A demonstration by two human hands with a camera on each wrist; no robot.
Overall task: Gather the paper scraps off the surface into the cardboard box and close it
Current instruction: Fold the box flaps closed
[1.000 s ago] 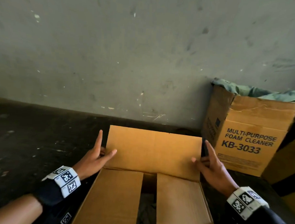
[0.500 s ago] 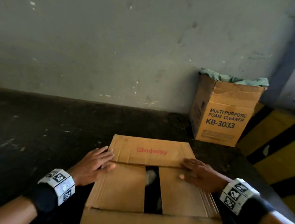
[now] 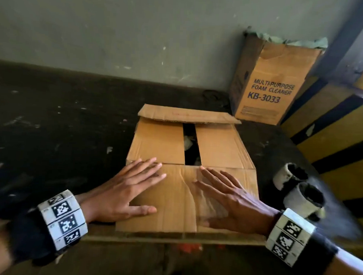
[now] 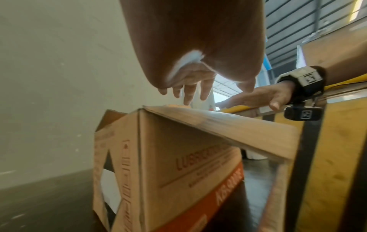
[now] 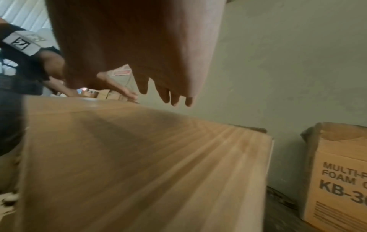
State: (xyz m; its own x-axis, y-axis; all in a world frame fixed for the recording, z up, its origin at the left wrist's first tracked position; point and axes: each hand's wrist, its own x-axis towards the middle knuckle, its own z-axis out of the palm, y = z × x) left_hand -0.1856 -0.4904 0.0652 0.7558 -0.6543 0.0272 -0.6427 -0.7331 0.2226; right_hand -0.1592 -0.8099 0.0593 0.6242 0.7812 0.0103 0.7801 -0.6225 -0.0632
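Note:
A brown cardboard box (image 3: 217, 147) sits on the dark surface in front of me. Its two side flaps lie folded in with a narrow gap between them, and pale paper scraps (image 3: 187, 142) show through that gap. The far flap (image 3: 185, 116) hangs half lowered over them. My left hand (image 3: 130, 189) and right hand (image 3: 226, 193) lie flat, fingers straight and spread, on the near flap (image 3: 180, 199), pressing it down. In the left wrist view the near flap (image 4: 218, 124) slopes out over the box's printed side (image 4: 190, 171). The right wrist view shows the near flap (image 5: 139, 157) under my straight fingers (image 5: 174, 97).
A second box marked MULTI-PURPOSE FOAM CLEANER KB-3033 (image 3: 270, 93), stuffed with green material, stands against the grey wall at the back right. Two white tube ends (image 3: 299, 190) lie right of my box. A yellow and black striped barrier (image 3: 338, 144) runs along the right.
Both hands left the far flap, which now sags half lowered, and came toward me onto the near flap. The near flap has been folded over the side flaps.

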